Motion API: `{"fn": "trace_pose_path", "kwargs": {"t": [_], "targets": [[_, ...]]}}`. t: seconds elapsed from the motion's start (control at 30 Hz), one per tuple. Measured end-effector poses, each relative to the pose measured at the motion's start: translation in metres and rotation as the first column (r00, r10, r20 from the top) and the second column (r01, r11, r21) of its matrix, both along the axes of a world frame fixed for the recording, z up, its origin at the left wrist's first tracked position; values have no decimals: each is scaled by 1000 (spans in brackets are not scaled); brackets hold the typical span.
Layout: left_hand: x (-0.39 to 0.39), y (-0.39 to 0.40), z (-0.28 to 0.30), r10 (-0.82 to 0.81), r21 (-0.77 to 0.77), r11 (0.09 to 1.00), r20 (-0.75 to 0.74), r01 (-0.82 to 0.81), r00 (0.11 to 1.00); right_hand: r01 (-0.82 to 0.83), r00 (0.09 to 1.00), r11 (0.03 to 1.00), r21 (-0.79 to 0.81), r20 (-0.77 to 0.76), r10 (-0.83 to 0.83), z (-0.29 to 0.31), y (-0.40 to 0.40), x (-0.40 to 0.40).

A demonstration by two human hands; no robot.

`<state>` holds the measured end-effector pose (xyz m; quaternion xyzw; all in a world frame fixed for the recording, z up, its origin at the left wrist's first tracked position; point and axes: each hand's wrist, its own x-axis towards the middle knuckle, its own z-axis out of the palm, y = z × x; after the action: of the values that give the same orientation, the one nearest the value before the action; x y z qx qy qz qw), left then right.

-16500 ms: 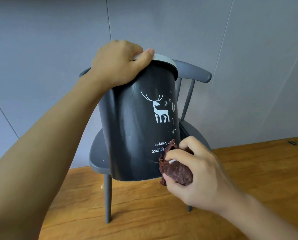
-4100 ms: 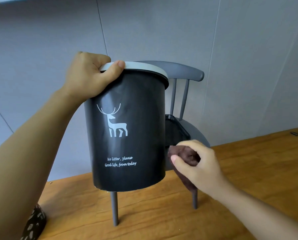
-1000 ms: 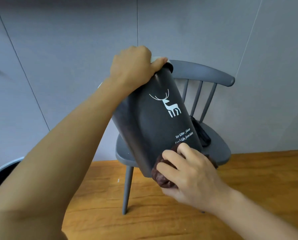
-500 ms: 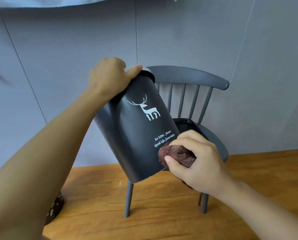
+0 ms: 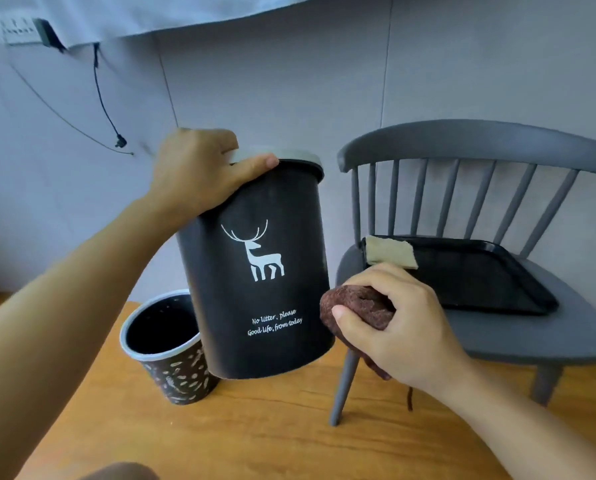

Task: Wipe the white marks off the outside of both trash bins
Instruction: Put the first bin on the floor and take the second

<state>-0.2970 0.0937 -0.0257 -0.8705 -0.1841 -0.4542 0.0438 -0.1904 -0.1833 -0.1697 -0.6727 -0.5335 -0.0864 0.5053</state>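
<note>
My left hand (image 5: 199, 171) grips the grey rim of a black trash bin (image 5: 258, 265) and holds it off the floor, nearly upright, its white deer print and lettering facing me. My right hand (image 5: 396, 323) holds a bunched brown cloth (image 5: 358, 304) just off the bin's lower right side; whether the cloth touches the bin is unclear. A second bin (image 5: 166, 348), dark with a pale speckled pattern and a light rim, stands on the wooden floor behind and left of the held one.
A grey spindle-back chair (image 5: 497, 341) stands at the right, carrying a black tray (image 5: 480, 278) with a beige cloth (image 5: 390, 252) on its near-left corner. A cable (image 5: 104, 105) hangs down the grey wall at upper left.
The held bin has swung from tilted to nearly upright and moved left of the chair. My right hand with the cloth came off its lower front to its right side. The patterned bin came into view.
</note>
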Motion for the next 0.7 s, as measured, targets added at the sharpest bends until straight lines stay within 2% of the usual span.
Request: {"fn": "trace_pose_path", "kwargs": {"t": [0.1, 0.27, 0.43, 0.53, 0.63, 0.7], "targets": [[-27, 21, -54, -32, -16, 999, -18, 32, 999, -43, 996, 998, -44, -80, 39, -19, 36, -13], [-41, 39, -161, -110, -7, 994, -22, 110, 994, -170, 962, 947, -271, -252, 101, -72, 90, -22], [-34, 51, -245, -154, -126, 980, 13, 154, 988, -277, 901, 902, -332, -416, 124, -120, 123, 1], [-30, 59, -284, -161, -149, 976, 11, 161, 987, -321, 882, 853, -411, -457, 112, -143, 136, 18], [-24, 69, -319, -197, -121, 974, -59, 189, 979, -315, 874, 830, -460, -481, 65, -168, 149, 29], [-19, 76, -341, -239, -102, 968, -93, 229, 967, -340, 870, 782, -522, -491, 50, -185, 159, 34]]}}
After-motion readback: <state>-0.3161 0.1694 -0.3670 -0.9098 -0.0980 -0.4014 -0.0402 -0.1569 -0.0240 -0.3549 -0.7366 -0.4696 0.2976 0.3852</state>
